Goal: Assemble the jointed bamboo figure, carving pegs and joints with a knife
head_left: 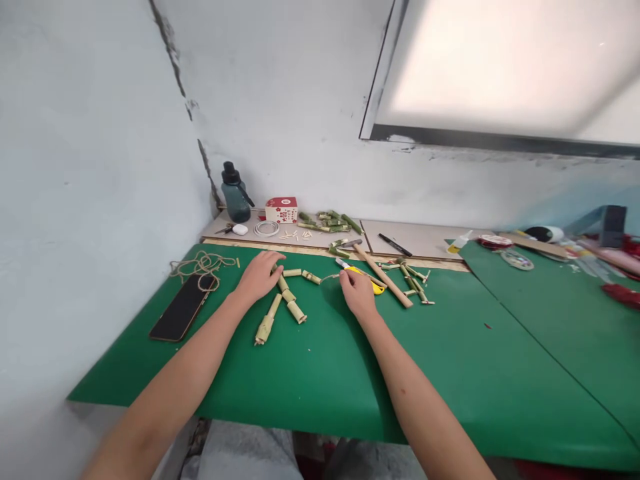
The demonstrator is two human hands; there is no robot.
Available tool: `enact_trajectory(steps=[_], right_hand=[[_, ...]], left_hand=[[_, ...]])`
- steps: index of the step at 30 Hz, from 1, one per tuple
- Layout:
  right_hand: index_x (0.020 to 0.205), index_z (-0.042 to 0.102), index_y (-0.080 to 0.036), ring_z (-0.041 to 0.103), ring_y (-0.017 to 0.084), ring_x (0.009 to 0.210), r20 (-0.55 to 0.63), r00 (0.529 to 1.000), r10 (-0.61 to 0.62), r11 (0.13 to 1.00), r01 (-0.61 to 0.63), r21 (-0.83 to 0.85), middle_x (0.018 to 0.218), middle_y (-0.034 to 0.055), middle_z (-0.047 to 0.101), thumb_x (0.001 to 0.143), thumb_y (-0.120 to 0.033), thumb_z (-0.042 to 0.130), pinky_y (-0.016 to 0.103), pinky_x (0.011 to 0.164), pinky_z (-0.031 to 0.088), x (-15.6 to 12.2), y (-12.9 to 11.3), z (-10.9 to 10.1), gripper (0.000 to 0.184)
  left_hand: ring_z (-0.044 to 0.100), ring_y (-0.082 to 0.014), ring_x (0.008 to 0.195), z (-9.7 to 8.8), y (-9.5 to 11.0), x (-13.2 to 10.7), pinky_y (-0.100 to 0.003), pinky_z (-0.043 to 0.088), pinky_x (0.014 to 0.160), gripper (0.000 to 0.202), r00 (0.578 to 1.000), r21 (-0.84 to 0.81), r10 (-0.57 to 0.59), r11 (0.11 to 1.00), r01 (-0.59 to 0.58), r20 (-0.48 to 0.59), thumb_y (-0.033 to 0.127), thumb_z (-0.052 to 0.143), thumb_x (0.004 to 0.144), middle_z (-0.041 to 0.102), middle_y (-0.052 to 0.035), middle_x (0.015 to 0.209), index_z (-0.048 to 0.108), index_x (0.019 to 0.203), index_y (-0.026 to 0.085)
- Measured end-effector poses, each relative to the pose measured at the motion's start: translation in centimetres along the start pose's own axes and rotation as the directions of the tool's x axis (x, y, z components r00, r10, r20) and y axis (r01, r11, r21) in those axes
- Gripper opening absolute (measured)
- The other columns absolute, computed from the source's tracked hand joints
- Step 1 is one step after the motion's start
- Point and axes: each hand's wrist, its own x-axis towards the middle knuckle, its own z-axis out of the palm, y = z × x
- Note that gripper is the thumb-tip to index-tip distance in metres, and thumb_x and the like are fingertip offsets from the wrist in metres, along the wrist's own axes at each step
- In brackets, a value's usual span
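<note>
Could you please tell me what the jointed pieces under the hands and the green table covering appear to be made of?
The jointed pieces look like cut bamboo or a similar stalk: pale green-tan tubes with node rings, matte. The green covering seems a smooth mat, possibly felt or vinyl; it shows faint sheen and no weave. The left hand rests on the pieces.

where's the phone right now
In the head view the phone lies face up on the green mat at the far left, just below the coil of twine and left of the left hand.
</note>
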Motion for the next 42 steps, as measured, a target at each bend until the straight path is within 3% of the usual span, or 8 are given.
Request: enact_trajectory(steps=[4, 8, 12, 16, 22, 27, 33, 42], right_hand=[[0.066, 0.056, -0.023, 0.053, 0.020, 0.057, -0.075, 0.997, 0.029, 0.999, -0.028, 0.026, 0.060, 0.0029, 0.059, 0.104, -0.053, 0.036, 0.033, 0.059, 0.033, -0.2, 0.8, -1.0, 0.053], [0.078, 0.064, -0.022, 0.057, 0.021, 0.063, -0.079, 0.997, -0.011, 0.999, 0.015, 0.043, 0.068, 0.0036, 0.064, 0.107, -0.052, 0.036, 0.034, 0.062, 0.039, 0.3, 1.1, -1.1, 0.050], [0.097, 0.073, -0.022, 0.066, 0.024, 0.083, 0.071, 0.989, -0.130, 0.990, 0.125, 0.071, 0.089, 0.0057, 0.073, 0.104, -0.050, 0.051, 0.037, 0.076, 0.048, 0.5, 0.3, 0.0, 0.036], [0.117, 0.075, -0.023, 0.067, 0.031, 0.111, 0.282, 0.917, -0.282, 0.957, 0.289, 0.019, 0.116, 0.0103, 0.073, 0.098, -0.048, 0.067, 0.046, 0.099, 0.052, 0.0, 0.1, 0.8, 0.033], [0.099, 0.076, -0.022, 0.064, 0.031, 0.106, 0.308, 0.908, -0.284, 0.939, 0.329, -0.104, 0.107, 0.0102, 0.072, 0.094, -0.032, 0.070, 0.048, 0.099, 0.049, 0.4, 0.9, 0.4, 0.013], [0.091, 0.073, -0.022, 0.061, 0.032, 0.104, 0.316, 0.917, -0.244, 0.940, 0.303, -0.154, 0.102, 0.0096, 0.073, 0.091, -0.030, 0.073, 0.045, 0.096, 0.046, 0.8, 1.2, -1.3, 0.008], [0.084, 0.073, -0.022, 0.062, 0.031, 0.100, 0.343, 0.918, -0.202, 0.944, 0.275, -0.181, 0.096, 0.0101, 0.074, 0.097, -0.036, 0.066, 0.043, 0.092, 0.044, 0.7, 1.3, -2.4, 0.020], [0.079, 0.072, -0.020, 0.064, 0.028, 0.092, 0.272, 0.950, -0.156, 0.970, 0.199, -0.139, 0.091, 0.0124, 0.074, 0.103, -0.035, 0.049, 0.041, 0.086, 0.045, 1.1, 1.9, -2.3, 0.037]], left_hand=[[0.059, -0.0327, 0.129, 0.8, -0.1, 0.4, -0.052, 0.050, 0.109, 0.034, 0.998, 0.030, 0.028, 0.999, -0.030, 0.050, 0.035, 0.049, 0.106, 0.072, -0.0135, 0.132, 0.072, 0.122, 0.016], [0.058, -0.0334, 0.129, 2.0, 0.7, 0.6, -0.054, 0.045, 0.110, 0.032, 0.994, 0.050, 0.055, 0.997, -0.060, 0.096, 0.034, 0.048, 0.106, 0.072, -0.0120, 0.131, 0.075, 0.114, 0.018], [0.063, -0.0257, 0.117, 2.5, 1.3, 0.8, -0.053, 0.033, 0.119, 0.035, 0.988, 0.033, 0.091, 0.995, -0.096, 0.126, 0.031, 0.042, 0.110, 0.074, -0.0063, 0.123, 0.074, 0.122, 0.026], [0.065, -0.0236, 0.115, 2.8, 1.3, 0.9, -0.050, 0.034, 0.116, 0.032, 0.982, -0.041, 0.115, 0.993, -0.110, 0.151, 0.034, 0.047, 0.110, 0.074, -0.0043, 0.121, 0.072, 0.128, 0.029], [0.067, -0.0229, 0.118, 2.9, 1.2, 1.1, -0.050, 0.032, 0.118, 0.026, 0.986, -0.121, 0.093, 0.990, -0.076, 0.140, 0.034, 0.056, 0.106, 0.076, -0.0017, 0.122, 0.071, 0.126, 0.028], [0.068, -0.0259, 0.114, 2.6, 1.2, 1.1, -0.049, 0.037, 0.115, 0.027, 0.991, -0.096, 0.032, 0.995, -0.020, 0.128, 0.034, 0.059, 0.101, 0.075, -0.0048, 0.116, 0.068, 0.124, 0.023], [0.068, -0.0262, 0.112, 2.6, 0.9, 1.1, -0.049, 0.040, 0.112, 0.031, 0.994, -0.055, 0.001, 0.998, 0.005, 0.110, 0.013, 0.053, 0.086, 0.071, -0.0064, 0.116, 0.064, 0.114, 0.022], [0.069, -0.0253, 0.112, 3.0, 0.3, 1.3, -0.049, 0.038, 0.109, 0.020, 0.995, -0.028, -0.020, 0.999, 0.023, 0.094, 0.018, 0.057, 0.090, 0.074, -0.0040, 0.109, 0.066, 0.106, 0.023]])
